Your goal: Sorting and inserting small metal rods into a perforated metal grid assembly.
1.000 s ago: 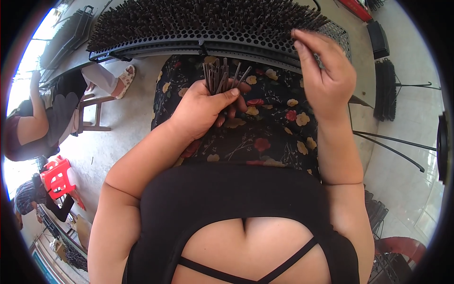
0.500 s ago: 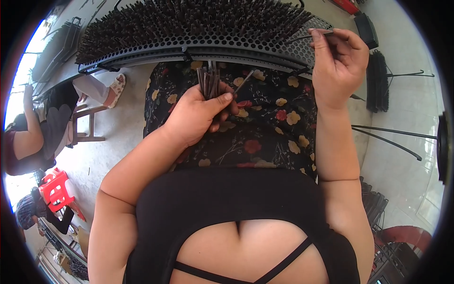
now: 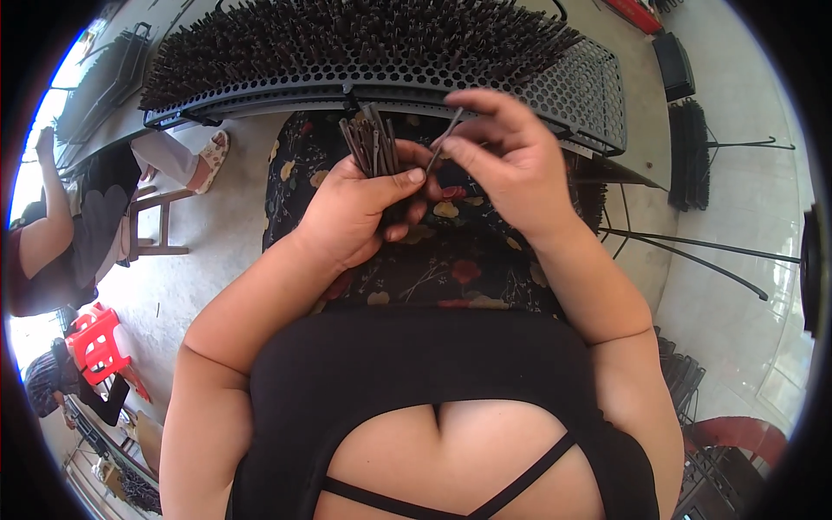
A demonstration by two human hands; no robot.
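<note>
The right hand (image 3: 511,165) has left the right end of the perforated black rack (image 3: 598,95), where it was half a second ago, and is now in front of the rack's near edge, just beside the left hand (image 3: 360,208). Its thumb and fingers appear to pinch a single stick (image 3: 456,120) that leans out from the left hand's grip; the lower end seems to rest against the left fingers, though blur leaves that contact unclear. The left hand, much as it was, clasps a bundle of thin dark sticks (image 3: 371,149) upright under its thumb, in front of the rack and above the floral cloth (image 3: 468,273). With both hands meeting over one stick, the work appears to have turned from the rack to the bundle. Upright sticks (image 3: 347,43) crowd the rack from its left end, while the holes at its right end stand bare.
</note>
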